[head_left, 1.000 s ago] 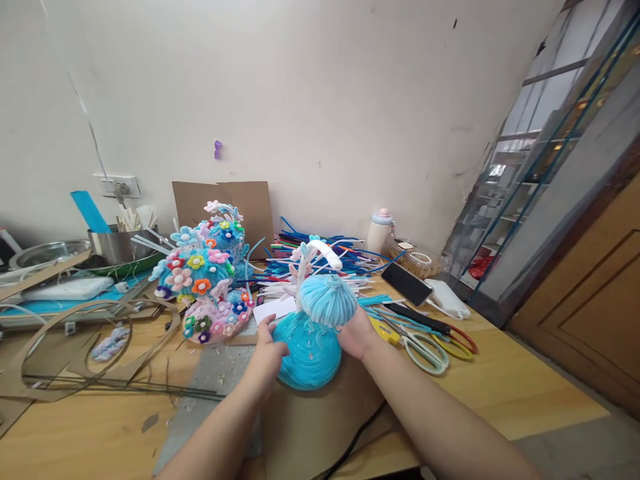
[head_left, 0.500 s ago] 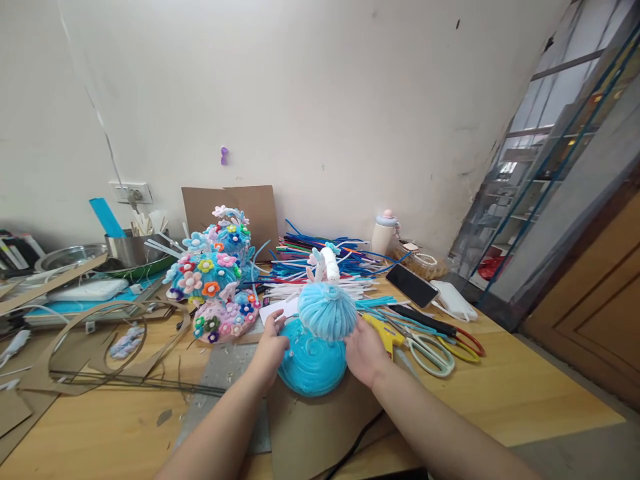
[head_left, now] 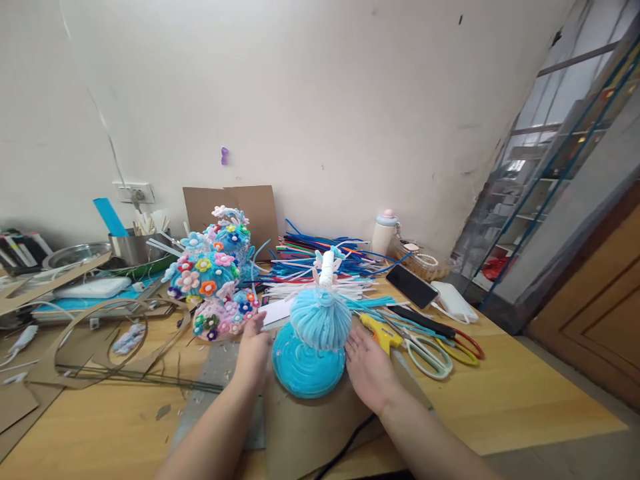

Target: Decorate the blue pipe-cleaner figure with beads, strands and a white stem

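Observation:
A blue fuzzy pipe-cleaner figure (head_left: 313,337) stands upright on a cardboard sheet (head_left: 320,427), with a wide dome base, a rounded paler top and a white handle with small flowers. My left hand (head_left: 253,357) rests flat against its left side, fingers stretched out. My right hand (head_left: 367,363) lies open just to the right of the base, palm toward it, close to or lightly touching it. Neither hand grips anything.
A flower-covered pipe-cleaner piece (head_left: 213,280) stands behind left. Loose pipe cleaners (head_left: 320,263) pile at the back. A yellow glue gun (head_left: 383,332), scissors (head_left: 430,350), a phone (head_left: 413,285), a small bottle (head_left: 384,233) lie right. Cardboard rings (head_left: 95,340) lie left.
The figure has been turned and set upright; its handle now points straight up. My right hand has let go of the top and dropped to the base's right side, fingers spread.

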Demonstrator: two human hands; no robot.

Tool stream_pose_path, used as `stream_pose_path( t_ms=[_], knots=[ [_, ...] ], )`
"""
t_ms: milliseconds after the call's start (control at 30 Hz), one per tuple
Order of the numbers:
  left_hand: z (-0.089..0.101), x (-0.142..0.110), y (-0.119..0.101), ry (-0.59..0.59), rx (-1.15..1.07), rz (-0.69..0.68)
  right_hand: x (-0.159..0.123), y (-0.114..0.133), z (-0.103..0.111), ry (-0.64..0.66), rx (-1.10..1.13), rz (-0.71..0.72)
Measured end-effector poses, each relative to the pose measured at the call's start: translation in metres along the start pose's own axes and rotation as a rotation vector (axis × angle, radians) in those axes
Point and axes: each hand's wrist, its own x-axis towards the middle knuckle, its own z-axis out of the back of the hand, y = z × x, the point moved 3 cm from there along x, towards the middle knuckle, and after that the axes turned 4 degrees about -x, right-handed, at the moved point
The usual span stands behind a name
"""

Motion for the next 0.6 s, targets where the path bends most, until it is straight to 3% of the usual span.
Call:
stream_pose_path(
  t_ms=[133, 200, 300, 400, 600],
  knots=[
    [0.02, -0.035, 0.008, -0.167, -0.065, 0.034, -0.008, 0.001, 0.008, 0.049, -0.024, -0.079],
    [0.022, -0.056, 0.017, -0.134, -0.106, 0.091, -0.014, 0.002, 0.01, 0.069, -0.027, -0.11],
    [0.018, -0.076, 0.029, 0.022, -0.199, 0.159, -0.024, 0.001, 0.009, 0.087, -0.023, -0.145],
    [0.016, -0.076, 0.033, 0.065, -0.196, 0.137, -0.036, -0.002, 0.005, 0.09, -0.022, -0.169],
    [0.017, -0.051, 0.025, 0.079, -0.144, 0.123, -0.058, -0.013, 0.0, 0.1, 0.014, -0.179]
  ],
)
